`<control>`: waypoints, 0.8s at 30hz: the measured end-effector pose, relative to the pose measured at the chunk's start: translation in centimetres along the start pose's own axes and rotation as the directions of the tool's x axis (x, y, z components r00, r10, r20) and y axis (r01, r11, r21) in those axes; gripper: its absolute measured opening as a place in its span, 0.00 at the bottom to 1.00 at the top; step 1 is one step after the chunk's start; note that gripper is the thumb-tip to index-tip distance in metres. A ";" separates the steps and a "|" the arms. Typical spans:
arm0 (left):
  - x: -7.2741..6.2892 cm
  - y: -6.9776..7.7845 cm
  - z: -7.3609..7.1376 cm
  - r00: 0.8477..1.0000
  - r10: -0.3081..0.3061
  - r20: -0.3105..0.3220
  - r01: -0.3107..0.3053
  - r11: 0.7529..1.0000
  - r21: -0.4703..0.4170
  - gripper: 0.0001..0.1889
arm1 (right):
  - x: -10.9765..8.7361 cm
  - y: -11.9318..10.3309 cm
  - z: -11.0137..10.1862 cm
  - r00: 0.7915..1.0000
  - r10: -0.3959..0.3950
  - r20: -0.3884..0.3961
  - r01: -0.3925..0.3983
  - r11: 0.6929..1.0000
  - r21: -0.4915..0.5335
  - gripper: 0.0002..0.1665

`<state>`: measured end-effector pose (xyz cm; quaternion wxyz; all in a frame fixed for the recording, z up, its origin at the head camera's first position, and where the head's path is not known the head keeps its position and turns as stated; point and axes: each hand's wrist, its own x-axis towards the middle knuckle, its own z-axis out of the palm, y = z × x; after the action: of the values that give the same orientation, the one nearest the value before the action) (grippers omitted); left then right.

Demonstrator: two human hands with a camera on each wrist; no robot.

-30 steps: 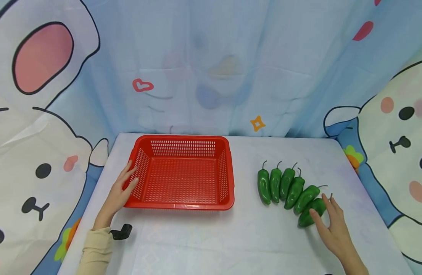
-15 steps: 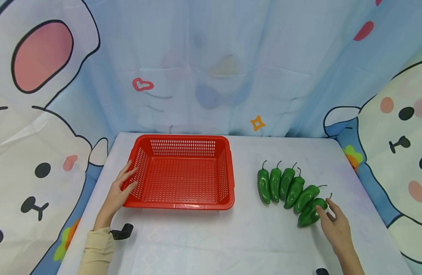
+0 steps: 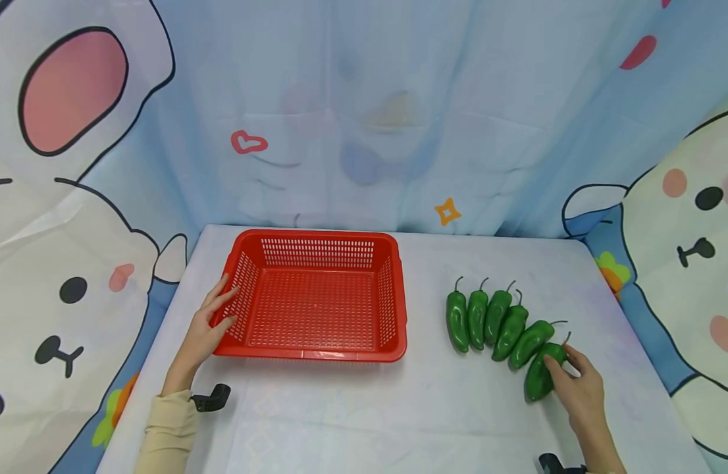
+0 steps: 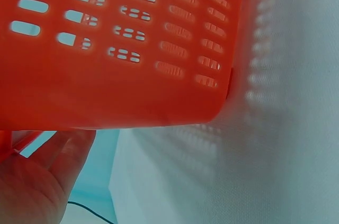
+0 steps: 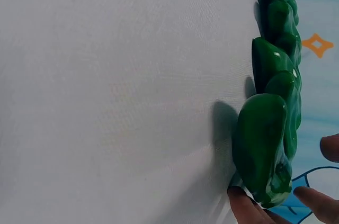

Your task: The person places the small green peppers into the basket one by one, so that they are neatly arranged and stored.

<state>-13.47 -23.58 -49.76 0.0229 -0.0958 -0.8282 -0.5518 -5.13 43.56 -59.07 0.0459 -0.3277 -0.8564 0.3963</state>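
- At near right, one pepper (image 3: 538, 380) sits pinched between thumb and fingers of the right hand (image 3: 584, 394); its glossy skin might slip.
- Just beside, five other peppers (image 3: 509, 334) could roll if bumped.
- Well left, the left hand (image 3: 199, 337) rests, fingers spread, on the red basket (image 3: 316, 356); leaning might tip it.

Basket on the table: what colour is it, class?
The basket is red, shown best in the head view.

A light-blue curtain (image 3: 506, 92) is hanging beyond the white bench (image 3: 364, 415); large cartoon animals (image 3: 97, 329) are showing left and right, with faint shapes (image 3: 361, 164), possibly printed, appearing between.
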 end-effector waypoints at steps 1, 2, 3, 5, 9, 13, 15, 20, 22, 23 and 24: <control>0.0 0.1 0.0 1.000 -0.002 0.001 0.002 1.000 -0.007 0.29 | 0.4 0.5 0.2 1.000 -0.009 -0.014 0.009 1.000 -0.012 0.44; 0.0 0.1 0.0 1.000 -0.003 0.002 0.003 1.000 -0.015 0.29 | 0.6 0.7 0.3 1.000 -0.010 -0.023 0.009 1.000 -0.020 0.43; 0.0 0.1 0.0 1.000 -0.005 0.003 0.005 1.000 -0.023 0.29 | 0.6 0.7 0.3 1.000 -0.011 -0.029 0.010 1.000 -0.027 0.42; 0.0 0.1 0.0 1.000 -0.006 0.004 0.006 0.999 -0.040 0.30 | 0.4 0.3 0.2 0.999 -0.013 -0.032 0.012 1.000 -0.028 0.40; 0.1 0.0 0.0 1.000 -0.011 0.002 0.011 0.999 -0.043 0.31 | 0.2 -0.4 0.1 0.999 0.000 -0.041 -0.001 1.000 -0.023 0.40; 0.0 0.2 0.1 1.000 -0.026 0.002 0.026 0.999 -0.041 0.32 | 0.0 -0.5 0.0 0.998 -0.008 -0.062 0.006 0.999 -0.037 0.39; 0.0 0.2 0.1 0.999 -0.037 0.003 0.037 0.998 -0.044 0.32 | -0.2 -0.8 -0.1 0.998 -0.019 -0.067 0.019 1.000 -0.007 0.39; 0.0 0.1 0.1 0.999 -0.044 0.007 0.045 0.998 -0.035 0.33 | -1.2 -2.1 -0.7 0.996 -0.018 -0.085 0.020 1.000 0.012 0.39; 0.0 0.0 0.0 0.999 -0.040 0.005 0.040 0.999 -0.028 0.34 | -1.8 -3.2 -1.2 0.995 -0.016 -0.094 0.017 1.000 0.003 0.39; 0.1 -0.1 0.0 0.999 -0.036 0.004 0.036 0.999 -0.026 0.34 | -2.3 -4.0 -1.5 0.996 -0.015 -0.090 0.017 1.000 0.020 0.38; 0.1 -0.1 0.0 0.999 -0.038 0.002 0.038 0.999 -0.025 0.34 | -2.7 -4.9 -1.9 0.996 -0.010 -0.083 0.013 0.999 0.034 0.38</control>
<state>-13.54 -23.56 -49.82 0.0105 -0.0808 -0.8227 -0.5625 -4.90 40.84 -53.85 0.0893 -0.3383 -0.8485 0.3970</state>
